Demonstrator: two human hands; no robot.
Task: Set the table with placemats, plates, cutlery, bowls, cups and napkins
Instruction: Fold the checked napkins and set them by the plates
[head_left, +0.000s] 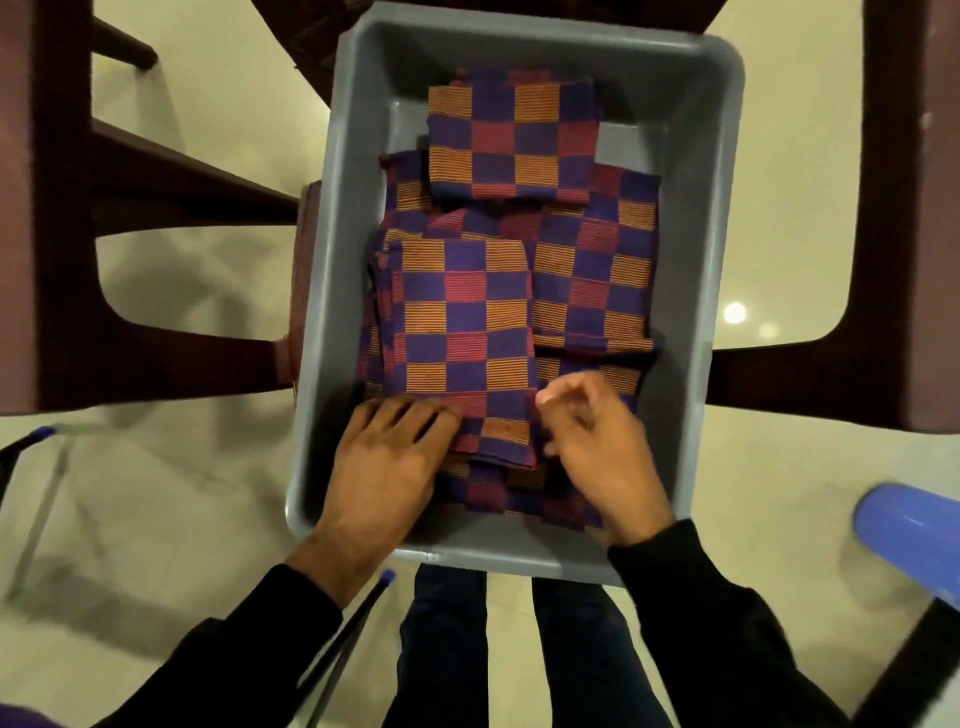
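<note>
At the six o'clock end of the grey tub (332, 291), the left hand (387, 462) lay flat-fingered on the top folded napkin (462, 338) while the right hand (597, 441), loosely curled and apparently empty, neared its edge, so fetching was under way and pinching one free came next.

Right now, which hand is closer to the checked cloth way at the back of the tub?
Right, though only slightly. The right hand hovers over the cloths at the tub's near end, its fingertips reaching a bit farther in. The left hand rests flat beside it. Both are far from the back cloth.
</note>
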